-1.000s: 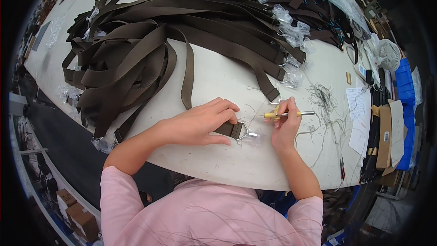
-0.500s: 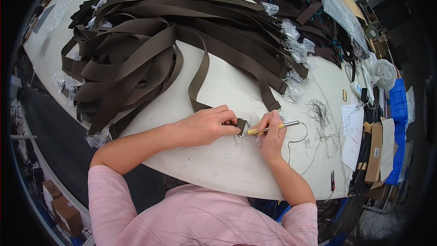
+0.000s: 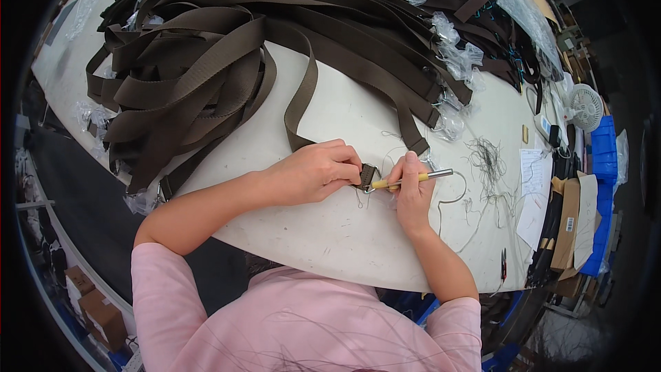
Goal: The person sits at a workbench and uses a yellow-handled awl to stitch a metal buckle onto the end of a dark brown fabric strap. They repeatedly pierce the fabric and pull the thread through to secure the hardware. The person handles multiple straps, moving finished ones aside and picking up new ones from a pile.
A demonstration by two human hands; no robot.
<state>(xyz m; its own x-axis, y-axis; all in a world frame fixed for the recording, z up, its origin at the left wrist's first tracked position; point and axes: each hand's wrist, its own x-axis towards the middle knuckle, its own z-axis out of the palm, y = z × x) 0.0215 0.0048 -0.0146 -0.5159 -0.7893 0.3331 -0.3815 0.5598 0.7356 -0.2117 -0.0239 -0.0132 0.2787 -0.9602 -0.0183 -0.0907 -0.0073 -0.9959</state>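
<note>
Brown webbing strap (image 3: 367, 175): stitched end lies on the white worktop (image 3: 275, 227), closer to the near edge than the far one, roughly opposite the middle of the near edge. Left hand (image 3: 313, 172): grip clamped on the strap just behind the stitched end, thumb and fingers together. Right hand (image 3: 413, 196): grip closed round a pen-like tool (image 3: 441, 174) with yellow and silver sections; yellow end points left, at the strap's metal fitting (image 3: 369, 191). Contact between tool and fitting too small to tell. Second strap end (image 3: 417, 145) just beyond the right hand, toward the far edge. Large strap pile (image 3: 200, 89) covers the left part of the worktop; clear plastic wraps (image 3: 451, 124) at its right-hand ends. Darker strap bundle (image 3: 475, 5) with teal fittings near the far right corner. Loose thread heap (image 3: 487, 158) between right hand and right edge; paper sheets (image 3: 533, 186) along that edge. Snips (image 3: 503, 265) near the near right corner.
</note>
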